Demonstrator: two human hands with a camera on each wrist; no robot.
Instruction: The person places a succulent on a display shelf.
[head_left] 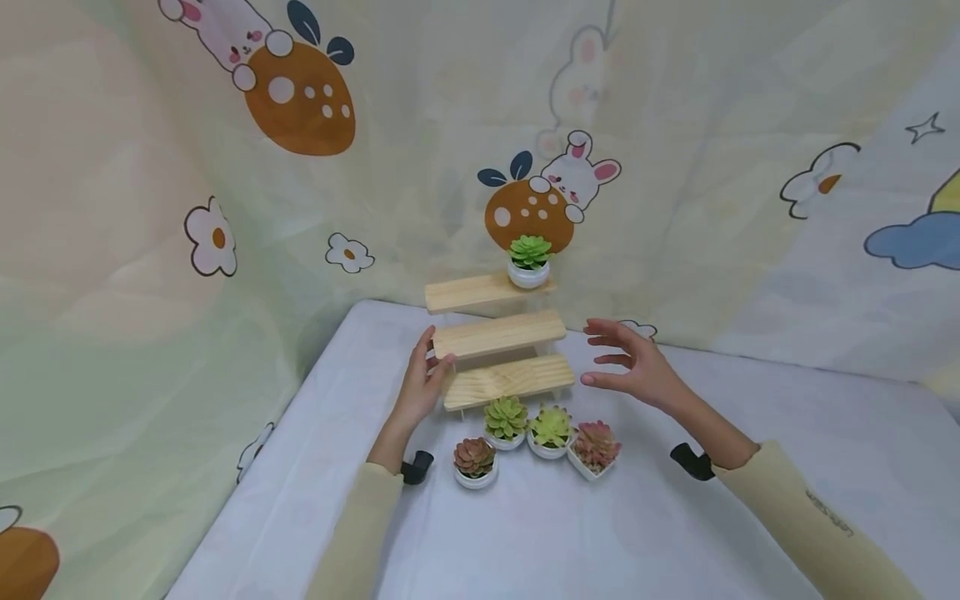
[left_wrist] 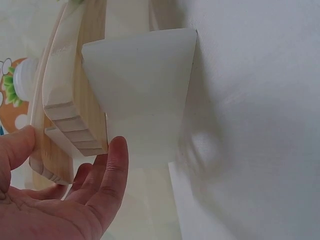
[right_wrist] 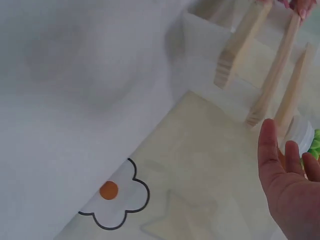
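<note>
A: The three-step pale pine wooden stand point(head_left: 498, 350) is all light blond grain, and the green rosette succulent in a white pot point(head_left: 528, 260) sits on its top step.

B: Yep, in front of the stand there's a reddish-brown one point(head_left: 474, 461), two green point(head_left: 506, 421) point(head_left: 551, 430), one pink point(head_left: 595, 448). Pale white tablecloth point(head_left: 525, 533), cream backdrop with bunnies, orange strawberries and daisies point(head_left: 300, 167).

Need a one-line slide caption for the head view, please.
Left hand touches the wooden three-step shelf; right hand hovers open beside it, four potted succulents in front.
</note>
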